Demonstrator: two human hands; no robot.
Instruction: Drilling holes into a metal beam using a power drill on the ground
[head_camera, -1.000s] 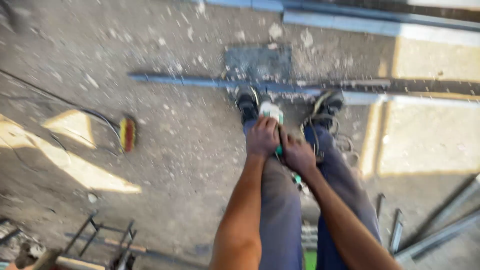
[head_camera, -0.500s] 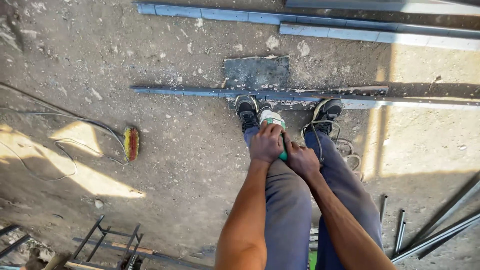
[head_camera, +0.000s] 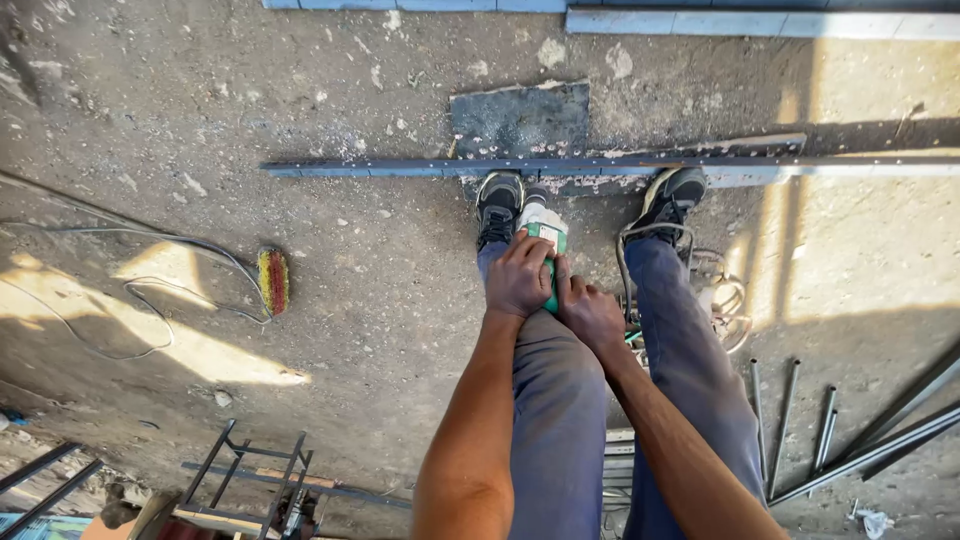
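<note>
Now both hands, left hand (head_camera: 518, 280) and right hand (head_camera: 590, 315), clamp the green grinder (head_camera: 545, 240); best steady it squarely over the steel bar (head_camera: 400, 166).

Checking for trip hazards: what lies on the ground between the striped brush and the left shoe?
In the head view, only bare, speckled concrete floor lies between the red-and-yellow striped brush and the black left shoe.

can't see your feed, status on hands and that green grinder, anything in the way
Left hand and right hand both clamped on green grinder. Tool poised over long metal bar, between the shoes. Cable and brush lie off left, apart.
</note>
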